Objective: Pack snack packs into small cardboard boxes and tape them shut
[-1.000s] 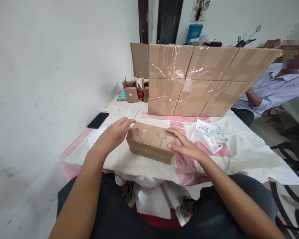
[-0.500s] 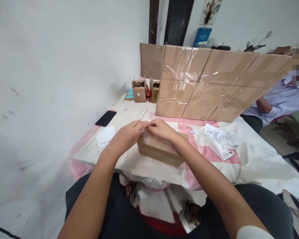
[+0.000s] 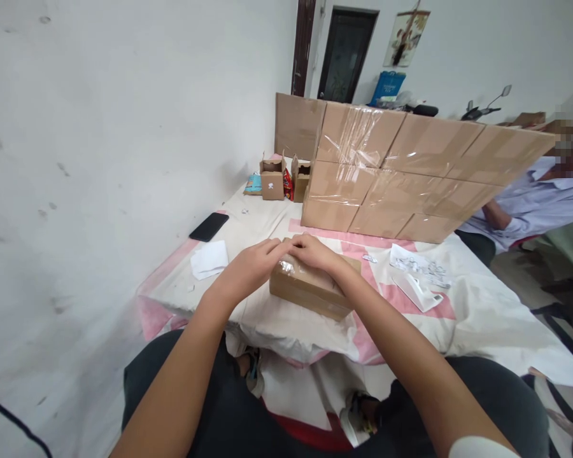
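A small brown cardboard box (image 3: 310, 298) rests on the cloth near the front edge, with shiny clear tape (image 3: 287, 267) on its top left part. My left hand (image 3: 260, 259) bends over the box's left end. Against it lies my right hand (image 3: 312, 249), curled over the far left top edge. The fingers of both hands meet and are closed there; their tips are partly hidden, and whether they pinch the tape I cannot tell.
A black phone (image 3: 209, 227) and white paper (image 3: 209, 259) lie to the left. On the right are a white tape dispenser (image 3: 417, 292) and paper with small cutouts (image 3: 420, 264). Taped cartons (image 3: 386, 172) stand behind, near small open boxes (image 3: 272, 183). A person (image 3: 525, 203) sits at right.
Clear tape that looked loose and crumpled at the box's left end now lies flatter on its top. My hands stay close together there, shifted slightly. The view has tilted a little upward.
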`<control>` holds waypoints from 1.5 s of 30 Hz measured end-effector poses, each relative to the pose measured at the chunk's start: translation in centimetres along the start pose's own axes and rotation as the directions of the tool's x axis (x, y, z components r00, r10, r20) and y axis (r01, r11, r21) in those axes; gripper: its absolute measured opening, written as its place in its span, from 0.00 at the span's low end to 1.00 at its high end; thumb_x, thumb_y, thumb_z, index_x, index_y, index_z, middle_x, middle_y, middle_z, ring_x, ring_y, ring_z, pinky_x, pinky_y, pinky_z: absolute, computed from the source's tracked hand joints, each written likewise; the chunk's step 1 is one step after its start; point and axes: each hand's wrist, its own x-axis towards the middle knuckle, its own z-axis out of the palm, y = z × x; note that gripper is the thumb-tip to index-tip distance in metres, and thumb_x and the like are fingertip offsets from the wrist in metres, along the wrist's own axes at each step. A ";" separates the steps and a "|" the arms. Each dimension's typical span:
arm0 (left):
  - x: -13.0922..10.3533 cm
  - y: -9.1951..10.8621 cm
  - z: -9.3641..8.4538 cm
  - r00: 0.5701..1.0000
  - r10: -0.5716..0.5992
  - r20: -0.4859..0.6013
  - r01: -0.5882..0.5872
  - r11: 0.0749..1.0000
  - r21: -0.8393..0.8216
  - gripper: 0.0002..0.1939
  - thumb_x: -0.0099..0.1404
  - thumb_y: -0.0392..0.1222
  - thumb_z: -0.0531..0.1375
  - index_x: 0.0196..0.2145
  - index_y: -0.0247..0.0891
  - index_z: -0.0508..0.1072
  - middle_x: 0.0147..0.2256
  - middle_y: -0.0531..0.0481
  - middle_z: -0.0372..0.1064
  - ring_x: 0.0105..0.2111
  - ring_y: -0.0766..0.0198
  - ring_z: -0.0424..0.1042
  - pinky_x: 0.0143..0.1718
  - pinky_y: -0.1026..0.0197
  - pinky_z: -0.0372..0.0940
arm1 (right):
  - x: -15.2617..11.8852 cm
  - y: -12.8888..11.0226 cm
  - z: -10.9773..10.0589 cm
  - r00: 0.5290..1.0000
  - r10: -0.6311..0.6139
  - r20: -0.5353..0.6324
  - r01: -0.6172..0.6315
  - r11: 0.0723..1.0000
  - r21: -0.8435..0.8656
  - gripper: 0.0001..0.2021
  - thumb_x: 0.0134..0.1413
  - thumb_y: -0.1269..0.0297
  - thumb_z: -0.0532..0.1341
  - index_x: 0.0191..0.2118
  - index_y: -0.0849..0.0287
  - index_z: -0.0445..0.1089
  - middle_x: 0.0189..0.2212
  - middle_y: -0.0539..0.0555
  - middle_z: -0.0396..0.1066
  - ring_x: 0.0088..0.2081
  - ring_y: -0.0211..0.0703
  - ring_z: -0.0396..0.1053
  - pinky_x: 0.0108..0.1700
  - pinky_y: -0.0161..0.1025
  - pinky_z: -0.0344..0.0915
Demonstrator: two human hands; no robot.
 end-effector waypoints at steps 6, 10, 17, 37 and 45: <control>-1.1 0.4 -2.1 0.991 -0.026 -0.128 0.023 0.999 -0.024 0.15 0.74 0.32 0.48 0.55 0.42 0.64 0.41 0.48 0.67 0.42 0.59 0.69 0.41 0.58 0.65 | -0.1 -0.3 0.0 1.000 0.001 -0.006 -0.002 0.998 -0.069 0.13 0.63 0.72 0.56 0.31 0.61 0.76 0.34 0.53 0.77 0.36 0.40 0.68 0.41 0.35 0.58; -1.6 0.6 -3.9 0.975 -0.054 -0.217 0.033 0.995 -0.099 0.14 0.75 0.34 0.51 0.55 0.42 0.63 0.41 0.49 0.66 0.40 0.62 0.69 0.41 0.60 0.64 | -0.2 -0.4 0.1 1.000 -0.004 -0.015 0.002 0.993 -0.114 0.13 0.63 0.71 0.57 0.28 0.61 0.74 0.32 0.53 0.75 0.37 0.41 0.67 0.42 0.36 0.58; -1.2 0.0 -4.1 0.960 -0.059 -0.273 0.021 0.990 -0.139 0.14 0.74 0.34 0.51 0.56 0.40 0.63 0.39 0.48 0.67 0.39 0.61 0.68 0.41 0.59 0.63 | -0.2 0.4 0.3 0.988 -0.067 -0.138 0.070 0.997 0.020 0.09 0.62 0.72 0.58 0.37 0.60 0.77 0.38 0.55 0.75 0.42 0.43 0.69 0.48 0.39 0.61; 1.7 -1.7 0.6 0.859 -0.513 -0.006 0.504 0.846 -0.177 0.27 0.72 0.52 0.52 0.62 0.36 0.61 0.57 0.36 0.66 0.54 0.47 0.69 0.53 0.46 0.66 | -0.4 -0.3 0.4 0.945 0.021 -0.326 0.067 0.964 0.256 0.10 0.55 0.61 0.60 0.32 0.60 0.76 0.31 0.54 0.76 0.35 0.44 0.71 0.42 0.40 0.65; 1.4 -2.1 2.7 0.945 -0.309 0.108 0.323 0.826 -0.461 0.19 0.72 0.52 0.51 0.42 0.45 0.80 0.55 0.47 0.68 0.56 0.54 0.67 0.63 0.50 0.59 | 0.1 1.1 0.5 0.931 0.106 -0.349 0.037 0.924 0.380 0.11 0.49 0.60 0.63 0.37 0.59 0.76 0.35 0.55 0.78 0.38 0.44 0.73 0.44 0.41 0.67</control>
